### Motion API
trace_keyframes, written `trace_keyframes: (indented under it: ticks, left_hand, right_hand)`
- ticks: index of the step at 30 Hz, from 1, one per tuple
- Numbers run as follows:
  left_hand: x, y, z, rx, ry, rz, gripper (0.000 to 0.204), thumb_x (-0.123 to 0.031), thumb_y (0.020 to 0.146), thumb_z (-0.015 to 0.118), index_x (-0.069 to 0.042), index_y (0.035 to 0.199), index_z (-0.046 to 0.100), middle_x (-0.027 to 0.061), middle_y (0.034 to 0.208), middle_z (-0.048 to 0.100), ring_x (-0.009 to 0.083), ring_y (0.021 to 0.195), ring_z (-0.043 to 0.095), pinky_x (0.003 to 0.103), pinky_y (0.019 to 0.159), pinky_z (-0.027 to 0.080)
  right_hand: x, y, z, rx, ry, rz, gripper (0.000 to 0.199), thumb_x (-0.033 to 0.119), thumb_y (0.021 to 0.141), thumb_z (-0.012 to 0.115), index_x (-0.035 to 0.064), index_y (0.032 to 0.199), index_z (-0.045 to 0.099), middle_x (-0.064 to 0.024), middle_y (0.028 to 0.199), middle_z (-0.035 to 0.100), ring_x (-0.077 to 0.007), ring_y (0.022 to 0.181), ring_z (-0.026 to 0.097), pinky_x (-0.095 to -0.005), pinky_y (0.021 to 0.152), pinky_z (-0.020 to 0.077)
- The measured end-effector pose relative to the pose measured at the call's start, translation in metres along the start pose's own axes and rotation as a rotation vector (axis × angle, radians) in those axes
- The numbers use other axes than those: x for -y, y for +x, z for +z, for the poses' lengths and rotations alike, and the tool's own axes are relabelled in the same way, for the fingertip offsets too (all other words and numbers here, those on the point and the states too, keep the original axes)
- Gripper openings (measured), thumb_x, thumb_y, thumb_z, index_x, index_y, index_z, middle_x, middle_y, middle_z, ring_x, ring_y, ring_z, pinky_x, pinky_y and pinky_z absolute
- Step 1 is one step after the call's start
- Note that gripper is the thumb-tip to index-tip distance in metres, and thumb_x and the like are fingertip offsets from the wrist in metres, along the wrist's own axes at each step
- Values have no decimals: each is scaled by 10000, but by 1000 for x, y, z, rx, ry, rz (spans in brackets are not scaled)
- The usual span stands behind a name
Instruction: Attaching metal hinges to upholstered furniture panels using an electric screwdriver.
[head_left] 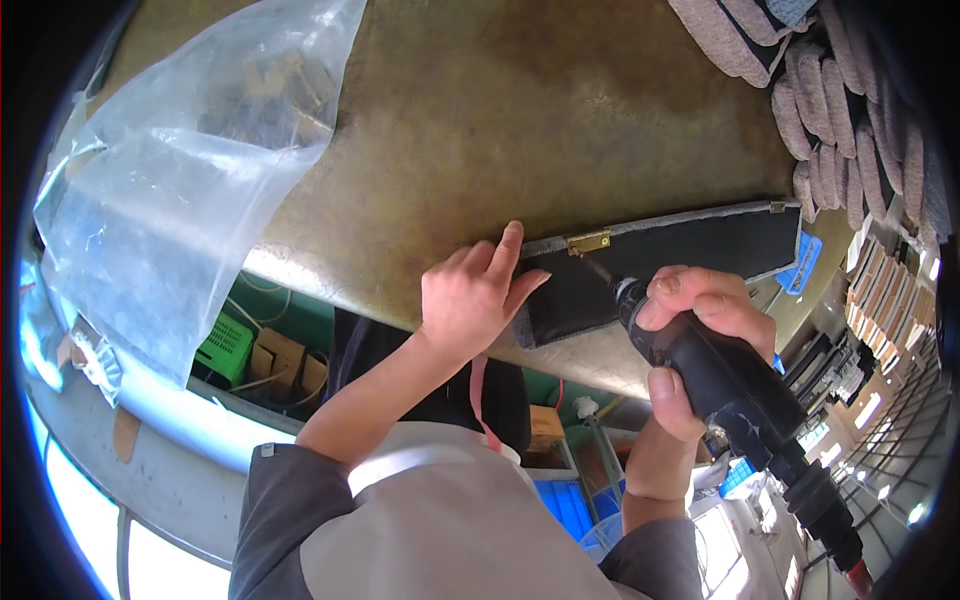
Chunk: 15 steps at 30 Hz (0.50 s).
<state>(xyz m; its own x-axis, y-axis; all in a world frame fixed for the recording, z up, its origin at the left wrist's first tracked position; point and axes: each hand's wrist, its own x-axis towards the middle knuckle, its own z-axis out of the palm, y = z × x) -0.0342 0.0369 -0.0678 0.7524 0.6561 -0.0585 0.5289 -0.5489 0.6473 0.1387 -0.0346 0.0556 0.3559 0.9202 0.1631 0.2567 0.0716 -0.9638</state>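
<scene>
1. The right hand [700,330] is closed round a black power driver [735,385]; the fingers are wrapped over the barrel and the thumb lies on top.
2. The driver's bit [600,270] is set against a small brass hinge [588,242] at the upper edge of a dark panel [690,262].
3. The left hand [475,300] is laid flat, fingers spread and unclenched, on the panel's left end; the forefinger is stretched up beside the hinge. Nothing is gripped by it; the panel is only pressed down.
4. The panel lies lengthwise on a worn brown bench [520,110], near its front edge. A second brass fitting [777,206] is seen at the far right corner.
5. The panel is judged stiff and light, with a soft fabric face and a pale padded rim. It is likely to slide under the driver's thrust, so it is best held flat-palmed close to the hinge, clear of the bit.
6. A clear plastic bag [170,190] lies at the bench's left; small brownish pieces show in its upper part, too blurred to identify.
7. Grey padded pieces [850,130] are stacked in rows at the far right.
8. Below the bench, a green crate [225,348] and cardboard boxes [285,360] are visible; their contents cannot be told.
</scene>
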Motion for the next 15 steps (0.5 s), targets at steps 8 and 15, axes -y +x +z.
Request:
trace_keyframes:
  ticks: [8,15]
  left_hand:
    - [8,-11,14,-22,-169,-5,450,-325,771,738,-50,1093,585,41,588,567,227,508,587,333,433,442]
    - [10,-10,14,-20,-198,0,446,-316,763,743,-46,1081,586,44,593,571,227,513,589,334,437,447]
  right_hand:
    - [-1,14,7,73,35,-11,505,22,678,706,0,1132,484,-229,1068,559,-218,833,624,-336,772,539]
    - [-7,14,9,70,4,-30,490,44,688,705,11,1123,480,-228,1066,557,-221,820,628,-348,788,541]
